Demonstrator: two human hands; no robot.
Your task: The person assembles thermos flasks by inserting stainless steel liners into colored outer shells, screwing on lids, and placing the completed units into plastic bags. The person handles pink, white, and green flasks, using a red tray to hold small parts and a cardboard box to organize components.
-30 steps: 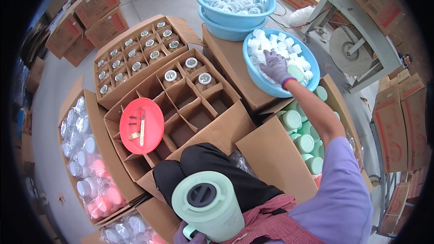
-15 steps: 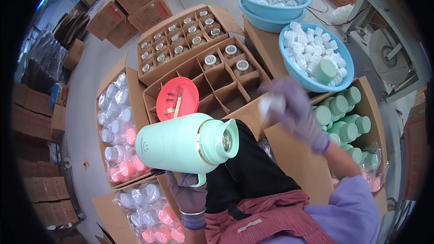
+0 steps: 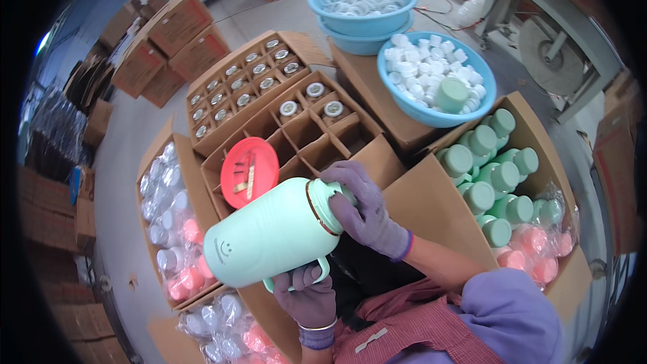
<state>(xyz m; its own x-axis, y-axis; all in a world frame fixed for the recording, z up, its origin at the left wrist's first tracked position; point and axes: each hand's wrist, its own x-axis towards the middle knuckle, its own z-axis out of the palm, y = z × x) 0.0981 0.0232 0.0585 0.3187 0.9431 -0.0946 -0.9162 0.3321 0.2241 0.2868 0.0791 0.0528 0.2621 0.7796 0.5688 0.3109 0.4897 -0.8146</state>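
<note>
A mint-green vacuum flask [image 3: 266, 232] with a smiley on its side and a gold-coloured ring at the neck lies tilted before me, mouth to the right. My left hand [image 3: 310, 300], in a purple-grey glove, is closed round its handle underneath. At the mouth, my gloved right hand [image 3: 367, 212] curls its fingers over the opening; the white stopper it carried is almost wholly hidden there. Behind the flask, a red plate [image 3: 261, 172] with a few small tools rests on a divided carton [image 3: 367, 162] holding several glass-necked flasks.
Farther back stands another divided carton [image 3: 251, 75] of flasks. A blue basin [image 3: 404, 103] of white stoppers, with a green cup [image 3: 452, 96], is back right; stacked basins [image 3: 364, 44] hold white rings. Mint-green cups [image 3: 504, 176] fill the right carton; bagged cups [image 3: 172, 219] fill cartons at left.
My right hand has come left and down from near the stopper basin, bringing a white stopper to the flask's mouth. The flask has tilted, its mouth end higher. The whole view has shifted.
</note>
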